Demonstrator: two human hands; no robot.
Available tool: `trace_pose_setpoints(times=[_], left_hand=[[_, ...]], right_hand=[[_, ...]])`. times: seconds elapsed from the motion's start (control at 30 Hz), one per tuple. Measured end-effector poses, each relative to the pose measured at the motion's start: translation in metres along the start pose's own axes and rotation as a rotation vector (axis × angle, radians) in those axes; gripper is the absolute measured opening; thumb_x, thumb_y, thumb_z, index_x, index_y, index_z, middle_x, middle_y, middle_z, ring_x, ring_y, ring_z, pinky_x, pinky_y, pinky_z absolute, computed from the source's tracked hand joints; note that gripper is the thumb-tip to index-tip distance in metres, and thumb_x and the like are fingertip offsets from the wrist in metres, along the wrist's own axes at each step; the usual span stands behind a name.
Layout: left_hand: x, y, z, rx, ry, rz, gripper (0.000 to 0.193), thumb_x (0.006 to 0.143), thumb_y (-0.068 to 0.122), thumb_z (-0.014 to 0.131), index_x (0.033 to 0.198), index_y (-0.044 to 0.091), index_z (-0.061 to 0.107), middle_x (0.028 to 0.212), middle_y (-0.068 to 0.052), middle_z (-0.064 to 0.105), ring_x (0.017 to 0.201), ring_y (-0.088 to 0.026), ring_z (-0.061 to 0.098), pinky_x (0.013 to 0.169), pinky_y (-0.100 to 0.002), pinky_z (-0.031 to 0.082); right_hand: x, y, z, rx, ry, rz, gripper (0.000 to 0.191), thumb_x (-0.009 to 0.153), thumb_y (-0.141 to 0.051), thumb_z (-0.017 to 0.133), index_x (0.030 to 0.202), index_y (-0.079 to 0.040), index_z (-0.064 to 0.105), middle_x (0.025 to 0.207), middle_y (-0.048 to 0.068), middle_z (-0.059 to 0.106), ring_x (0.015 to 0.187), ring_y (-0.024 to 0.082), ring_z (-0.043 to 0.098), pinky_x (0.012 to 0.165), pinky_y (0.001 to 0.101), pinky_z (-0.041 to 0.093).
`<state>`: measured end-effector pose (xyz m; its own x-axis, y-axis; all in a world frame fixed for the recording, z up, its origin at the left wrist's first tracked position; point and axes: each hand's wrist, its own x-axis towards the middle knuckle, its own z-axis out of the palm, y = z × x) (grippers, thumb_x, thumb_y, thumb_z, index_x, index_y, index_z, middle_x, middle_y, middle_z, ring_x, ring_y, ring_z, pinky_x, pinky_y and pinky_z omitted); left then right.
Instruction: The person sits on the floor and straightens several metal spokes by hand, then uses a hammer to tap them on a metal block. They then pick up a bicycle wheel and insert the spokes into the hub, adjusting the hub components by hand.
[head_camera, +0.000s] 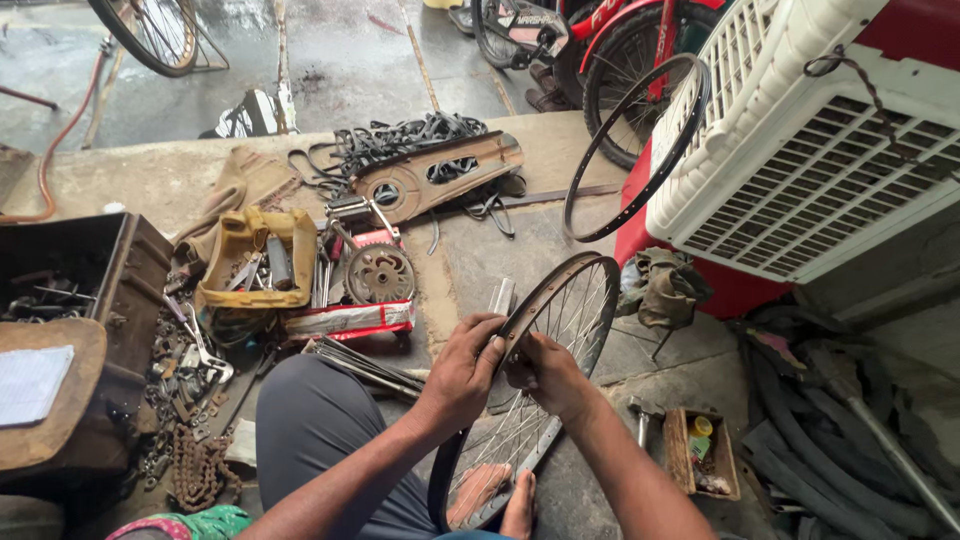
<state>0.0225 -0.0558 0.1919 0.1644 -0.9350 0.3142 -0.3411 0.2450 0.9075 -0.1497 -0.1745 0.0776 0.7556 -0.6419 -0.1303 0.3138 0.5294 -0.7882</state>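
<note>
A spoked bicycle wheel rim (570, 300), dark and rusty, stands upright on the floor between my legs. My left hand (462, 372) grips its near edge at the left side. My right hand (545, 372) is closed on the rim just to the right, fingers pressed at the spoke side. Whether a small tool or nipple sits in the fingers I cannot tell. My bare foot (495, 500) rests under the wheel's lower part. My knee in grey trousers (320, 420) is to the left.
A bare rim (640, 150) leans on a white air cooler (820, 150) at right. A yellow tray of tools (255, 262), a sprocket (380, 272), a chain guard (440, 175) and loose spokes (365, 365) lie left. Tyres (830, 440) and a small wooden box (700, 452) sit right.
</note>
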Motion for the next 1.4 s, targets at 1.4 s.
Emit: trace_pose_setpoints(times=[1.4], left_hand=[[0.022, -0.031, -0.014, 0.121, 0.065, -0.024, 0.028, 0.105, 0.025, 0.052, 0.118, 0.001, 0.059, 0.119, -0.02, 0.058, 0.117, -0.038, 0.057, 0.1, -0.044, 0.045]], right_hand=[[0.018, 0.022, 0.078, -1.598, 0.592, -0.985, 0.028, 0.095, -0.01, 0.066, 0.117, 0.004, 0.054, 0.089, 0.02, 0.064, 0.072, 0.037, 0.067, 0.059, 0.0441, 0.054]])
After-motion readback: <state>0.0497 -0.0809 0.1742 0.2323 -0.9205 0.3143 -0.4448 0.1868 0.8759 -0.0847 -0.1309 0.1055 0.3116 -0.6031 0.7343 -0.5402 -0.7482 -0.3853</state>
